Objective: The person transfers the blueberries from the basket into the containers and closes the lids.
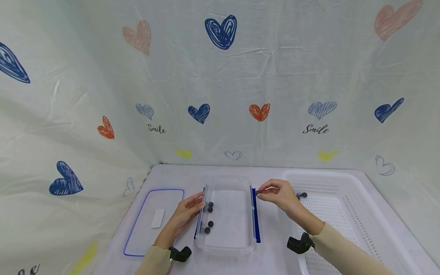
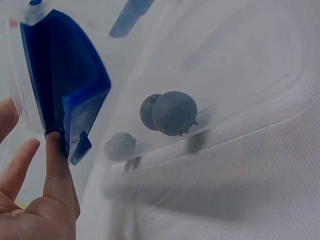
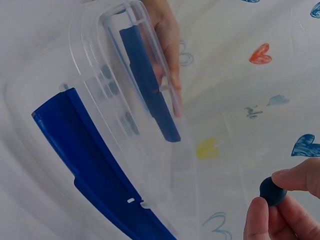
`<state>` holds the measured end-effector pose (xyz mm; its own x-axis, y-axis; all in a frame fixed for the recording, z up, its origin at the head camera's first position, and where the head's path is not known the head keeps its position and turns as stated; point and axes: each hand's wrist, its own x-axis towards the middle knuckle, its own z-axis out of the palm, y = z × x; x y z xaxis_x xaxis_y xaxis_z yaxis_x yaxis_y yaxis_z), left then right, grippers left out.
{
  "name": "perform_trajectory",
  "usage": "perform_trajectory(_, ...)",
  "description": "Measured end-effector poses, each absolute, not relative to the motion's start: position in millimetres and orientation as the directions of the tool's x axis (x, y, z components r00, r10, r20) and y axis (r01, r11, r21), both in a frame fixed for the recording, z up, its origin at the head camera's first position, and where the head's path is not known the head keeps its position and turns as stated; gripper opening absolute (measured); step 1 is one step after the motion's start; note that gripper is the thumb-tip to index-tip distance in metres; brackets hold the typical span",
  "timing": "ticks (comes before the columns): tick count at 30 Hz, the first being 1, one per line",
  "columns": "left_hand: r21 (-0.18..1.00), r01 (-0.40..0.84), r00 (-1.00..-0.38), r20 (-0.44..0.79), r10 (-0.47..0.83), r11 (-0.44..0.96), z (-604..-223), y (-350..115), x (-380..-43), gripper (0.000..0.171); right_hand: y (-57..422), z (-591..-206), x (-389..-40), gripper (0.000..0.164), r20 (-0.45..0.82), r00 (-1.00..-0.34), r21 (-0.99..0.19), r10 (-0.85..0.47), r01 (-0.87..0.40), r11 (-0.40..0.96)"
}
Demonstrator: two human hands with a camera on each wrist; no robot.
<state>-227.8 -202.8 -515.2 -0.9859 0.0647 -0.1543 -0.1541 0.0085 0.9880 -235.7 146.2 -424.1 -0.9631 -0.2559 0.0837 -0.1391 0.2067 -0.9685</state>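
My right hand (image 1: 276, 194) pinches a dark blueberry (image 3: 273, 192) between thumb and fingertips, just outside the right rim of a clear plastic container (image 1: 226, 251). At the opposite side, my left hand (image 1: 187, 214) rests its extended fingers against the container's left rim. In the left wrist view, one of its fingertips touches the lower end of the hanging blue latch (image 2: 65, 85). Several blueberries (image 1: 211, 224) lie along the container's left side. The right-hand blue latch (image 3: 95, 160) hangs folded outward.
A clear lid with a blue seal (image 1: 135, 226) lies on the table left of the container, a white rectangle (image 1: 157, 218) on it. To the right stands a large white perforated basket (image 1: 379, 214), with a few blueberries (image 1: 304, 195) near its left side. A heart-print curtain (image 1: 220, 84) hangs behind.
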Motion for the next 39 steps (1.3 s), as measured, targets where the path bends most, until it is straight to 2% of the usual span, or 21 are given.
perform_trajectory(24,0.986,-0.168,-0.984,-0.168,0.053,0.008,-512,-202,-227,0.053,105,-440,-239,0.021,0.079,-0.910,-0.979,-0.407,-0.148,0.141)
perform_trajectory(30,0.985,-0.170,-0.984,-0.170,0.060,-0.001,-511,-201,-227,0.053,104,-438,-239,0.026,0.093,-0.909,-0.978,-0.405,-0.159,0.132)
perform_trajectory(39,0.985,-0.173,-0.983,-0.173,0.062,-0.004,-511,-201,-227,0.053,112,-432,-242,0.023,0.097,-0.925,-0.968,-0.366,-0.174,0.183)
